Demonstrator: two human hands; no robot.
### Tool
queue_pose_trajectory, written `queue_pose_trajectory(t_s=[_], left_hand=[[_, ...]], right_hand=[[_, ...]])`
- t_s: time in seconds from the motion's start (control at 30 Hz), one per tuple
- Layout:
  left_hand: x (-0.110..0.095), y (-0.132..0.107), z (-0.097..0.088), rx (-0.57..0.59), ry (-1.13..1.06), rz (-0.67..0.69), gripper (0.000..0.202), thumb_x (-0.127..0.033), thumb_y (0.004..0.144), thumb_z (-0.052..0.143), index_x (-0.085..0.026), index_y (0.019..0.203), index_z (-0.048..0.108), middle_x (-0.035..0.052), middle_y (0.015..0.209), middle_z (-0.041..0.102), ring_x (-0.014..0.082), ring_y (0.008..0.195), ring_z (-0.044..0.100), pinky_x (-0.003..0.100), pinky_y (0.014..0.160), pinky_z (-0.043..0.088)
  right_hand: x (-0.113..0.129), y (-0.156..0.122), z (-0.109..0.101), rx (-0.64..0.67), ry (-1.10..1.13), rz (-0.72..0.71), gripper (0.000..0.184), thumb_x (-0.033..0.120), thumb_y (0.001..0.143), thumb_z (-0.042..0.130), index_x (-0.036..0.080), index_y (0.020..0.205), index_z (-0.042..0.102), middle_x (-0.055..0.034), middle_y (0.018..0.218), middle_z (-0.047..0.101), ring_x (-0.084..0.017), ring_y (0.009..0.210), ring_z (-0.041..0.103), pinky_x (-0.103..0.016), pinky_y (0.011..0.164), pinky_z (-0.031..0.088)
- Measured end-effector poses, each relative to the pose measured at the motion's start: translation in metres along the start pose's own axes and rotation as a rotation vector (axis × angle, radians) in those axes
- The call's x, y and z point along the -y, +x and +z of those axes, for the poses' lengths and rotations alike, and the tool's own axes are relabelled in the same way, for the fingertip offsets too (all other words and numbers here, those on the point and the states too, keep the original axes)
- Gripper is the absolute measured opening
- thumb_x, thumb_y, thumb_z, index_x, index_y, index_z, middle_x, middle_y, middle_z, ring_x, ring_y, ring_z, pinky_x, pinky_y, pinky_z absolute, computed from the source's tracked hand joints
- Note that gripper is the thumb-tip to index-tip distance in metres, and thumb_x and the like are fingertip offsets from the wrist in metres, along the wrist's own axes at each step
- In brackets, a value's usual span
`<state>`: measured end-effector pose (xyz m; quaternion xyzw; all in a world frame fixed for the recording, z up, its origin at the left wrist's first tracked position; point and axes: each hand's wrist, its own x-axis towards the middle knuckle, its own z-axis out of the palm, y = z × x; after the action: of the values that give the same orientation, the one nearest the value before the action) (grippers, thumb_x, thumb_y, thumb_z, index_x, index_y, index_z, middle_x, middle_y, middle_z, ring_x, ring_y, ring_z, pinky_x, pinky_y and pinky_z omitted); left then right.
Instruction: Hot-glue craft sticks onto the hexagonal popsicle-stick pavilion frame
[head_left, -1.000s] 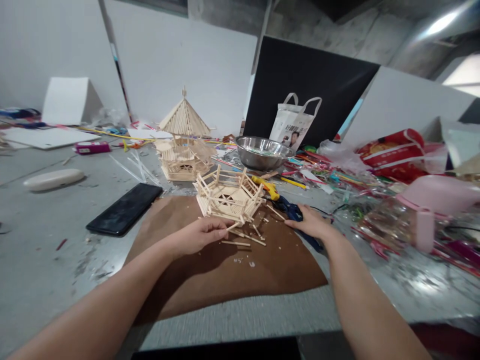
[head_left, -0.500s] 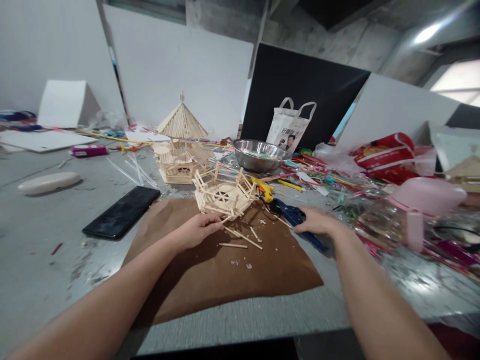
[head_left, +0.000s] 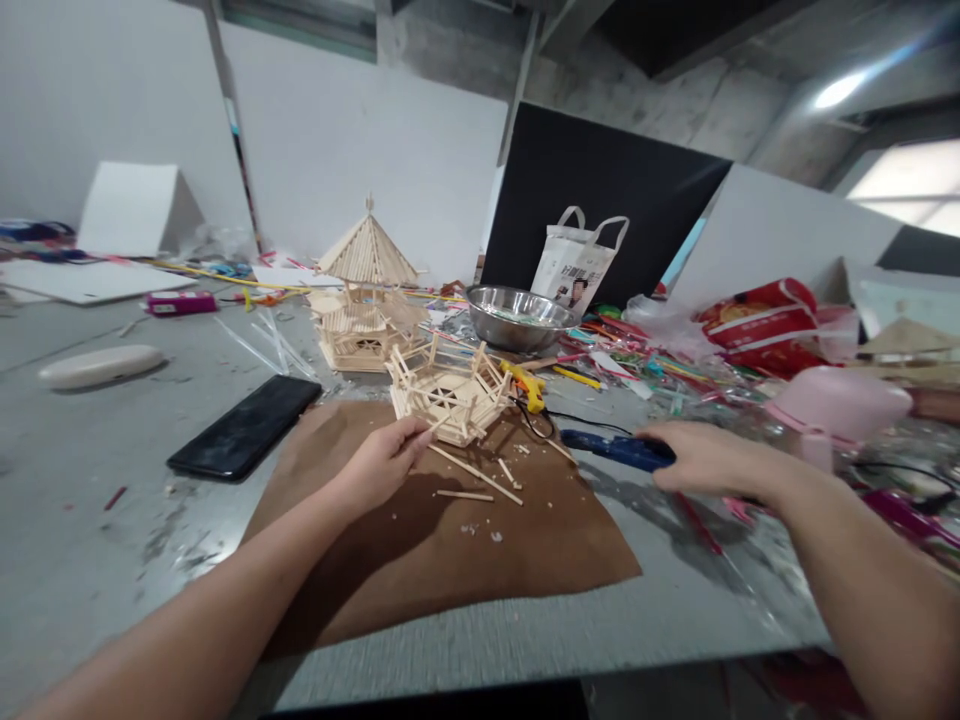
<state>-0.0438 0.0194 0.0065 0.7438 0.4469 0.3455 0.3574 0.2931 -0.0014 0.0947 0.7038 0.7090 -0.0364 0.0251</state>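
Observation:
A thin wooden stick (head_left: 439,424) is pinched between the fingertips of my left hand (head_left: 390,462), its end close to the front of a small open wooden frame (head_left: 450,400) with railings. On the right, my right hand (head_left: 694,458) is wrapped around a dark blue, plier-like cutter (head_left: 619,450), raised over the grey table and pointing left. Its jaws are blurred. Loose sticks (head_left: 474,474) and small scraps lie on the brown sheet (head_left: 450,570) beneath the frame. Just right of the frame lies a yellow glue gun (head_left: 527,386) with a black cord.
Behind the frame stands a wooden pagoda model (head_left: 367,290). A black phone (head_left: 244,425) lies at left. Farther back are a steel bowl (head_left: 517,322) and a white bag (head_left: 576,262). Craft litter and a pink-lidded jug (head_left: 836,405) crowd the right.
My right hand has picked up the blue cutter and moved it right, turning it more level. My left hand has shifted slightly left, still pinching the stick.

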Motion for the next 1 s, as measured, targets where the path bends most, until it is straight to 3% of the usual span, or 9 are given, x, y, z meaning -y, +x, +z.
queue_pose_trajectory(t_s=[0.07, 0.13, 0.3, 0.4, 0.53, 0.7, 1.0], left_hand=[[-0.003, -0.001, 0.002, -0.041, -0.076, 0.012, 0.027, -0.04, 0.079, 0.036, -0.016, 0.07, 0.045, -0.0051, 0.054, 0.036, 0.0072, 0.049, 0.033, 0.019, 0.048, 0.029], [-0.006, -0.003, 0.004, -0.064, -0.182, 0.01, 0.028, -0.041, 0.079, 0.036, -0.016, 0.073, 0.045, -0.0056, 0.054, 0.033, 0.0064, 0.048, 0.03, 0.018, 0.046, 0.028], [-0.01, -0.007, 0.009, -0.099, -0.35, -0.007, 0.032, -0.044, 0.079, 0.036, -0.014, 0.078, 0.048, -0.0067, 0.051, 0.027, 0.0056, 0.045, 0.024, 0.019, 0.043, 0.023], [-0.009, -0.007, 0.008, -0.122, -0.331, 0.007, 0.032, -0.044, 0.079, 0.036, -0.014, 0.077, 0.049, -0.0063, 0.051, 0.028, 0.0057, 0.045, 0.025, 0.019, 0.044, 0.023], [-0.007, -0.007, 0.006, -0.11, -0.253, 0.038, 0.032, -0.041, 0.08, 0.035, -0.014, 0.077, 0.051, -0.0057, 0.052, 0.03, 0.0061, 0.048, 0.028, 0.019, 0.046, 0.026], [-0.005, -0.008, 0.009, -0.052, -0.136, 0.115, 0.032, -0.037, 0.082, 0.033, -0.012, 0.078, 0.053, -0.0036, 0.058, 0.038, 0.0067, 0.053, 0.032, 0.018, 0.052, 0.03], [-0.006, -0.009, 0.01, 0.062, -0.124, 0.18, 0.028, -0.031, 0.082, 0.035, -0.012, 0.081, 0.055, 0.0007, 0.072, 0.053, 0.0112, 0.073, 0.046, 0.02, 0.072, 0.037]], right_hand=[[0.016, -0.01, 0.004, 0.068, 0.114, -0.095, 0.051, 0.018, 0.05, 0.051, 0.018, 0.101, 0.058, -0.008, 0.105, 0.058, -0.026, 0.093, 0.052, -0.033, 0.08, 0.039], [0.039, -0.014, 0.011, 0.034, 0.251, -0.232, 0.056, 0.018, 0.054, 0.047, 0.019, 0.11, 0.05, -0.0053, 0.11, 0.055, -0.025, 0.099, 0.049, -0.033, 0.084, 0.037], [0.106, 0.0, 0.043, -0.278, 0.428, -0.404, 0.062, 0.017, 0.057, 0.046, 0.017, 0.118, 0.037, -0.0076, 0.117, 0.047, -0.024, 0.107, 0.043, -0.035, 0.092, 0.031], [0.128, 0.014, 0.064, -0.399, 0.447, -0.48, 0.058, 0.015, 0.058, 0.047, 0.015, 0.115, 0.038, -0.0105, 0.117, 0.046, -0.023, 0.108, 0.041, -0.035, 0.094, 0.028], [0.128, 0.023, 0.086, -0.422, 0.401, -0.515, 0.057, 0.013, 0.057, 0.048, 0.014, 0.113, 0.039, -0.0119, 0.111, 0.049, -0.025, 0.107, 0.041, -0.044, 0.099, 0.015], [0.121, 0.019, 0.094, -0.425, 0.459, -0.518, 0.057, 0.013, 0.056, 0.048, 0.012, 0.112, 0.037, -0.0127, 0.109, 0.048, -0.023, 0.1, 0.046, -0.037, 0.087, 0.035], [0.129, 0.01, 0.091, -0.378, 0.421, -0.555, 0.056, 0.014, 0.053, 0.05, 0.013, 0.108, 0.04, -0.0118, 0.104, 0.052, -0.023, 0.094, 0.049, -0.036, 0.082, 0.039]])
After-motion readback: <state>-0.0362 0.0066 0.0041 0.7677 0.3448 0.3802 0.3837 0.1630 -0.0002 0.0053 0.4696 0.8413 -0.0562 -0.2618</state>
